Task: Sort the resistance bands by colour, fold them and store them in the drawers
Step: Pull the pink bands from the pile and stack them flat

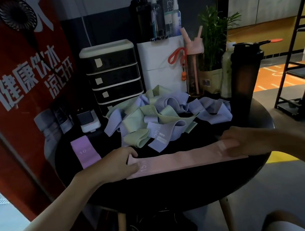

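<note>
Head view: a pink band (182, 159) lies stretched flat along the front edge of the round table (180, 194). The left hand (122, 161) pinches its left end, fingers curled on the cloth. The right hand (233, 140) covers the right end, but it is blurred and I cannot tell whether it grips or only presses. The hands are well apart. Behind them, mid-table, sits a tangled pile of bands (158, 118), green and lilac; a folded purple band (85, 152) lies by the left edge, and the drawers (113, 77) stand at the back. The band looks light, soft and stretchy, likely limp, so taking it by both ends should keep the fold square.
</note>
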